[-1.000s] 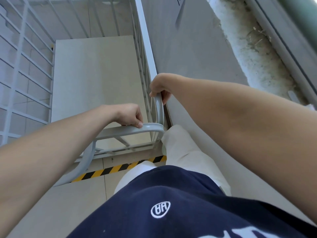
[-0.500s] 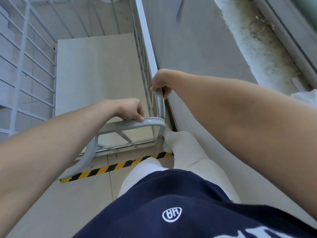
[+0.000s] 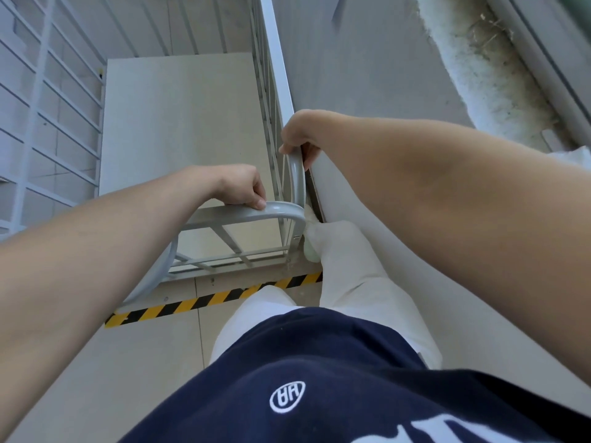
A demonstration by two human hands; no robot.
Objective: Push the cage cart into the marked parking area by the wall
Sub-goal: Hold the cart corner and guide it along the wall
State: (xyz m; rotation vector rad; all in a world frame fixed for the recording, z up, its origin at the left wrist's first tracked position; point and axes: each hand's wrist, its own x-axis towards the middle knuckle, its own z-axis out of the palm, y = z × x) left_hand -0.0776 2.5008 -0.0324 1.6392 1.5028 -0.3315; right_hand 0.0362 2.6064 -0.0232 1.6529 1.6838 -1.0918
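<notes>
The cage cart (image 3: pixel 179 123) is a grey metal frame with barred sides and a pale flat deck, seen from above right in front of me. Its curved grey handle bar (image 3: pixel 281 212) runs across the near end. My left hand (image 3: pixel 240 187) grips the top of that bar. My right hand (image 3: pixel 299 135) grips the bar's right upright at the cart's corner. The cart's right side lies close along the grey wall (image 3: pixel 367 75). A yellow-and-black striped floor line (image 3: pixel 204 302) runs just behind the cart's near end.
The pale tiled floor (image 3: pixel 96 378) stretches below left. My legs in white trousers (image 3: pixel 351 282) stand at the striped line beside the wall. A rough dirty ledge (image 3: pixel 479 65) and window frame run along the top right.
The cart has rolled forward a little: more tiled floor shows between its near end and the striped line. Both hands keep their grip on the handle.
</notes>
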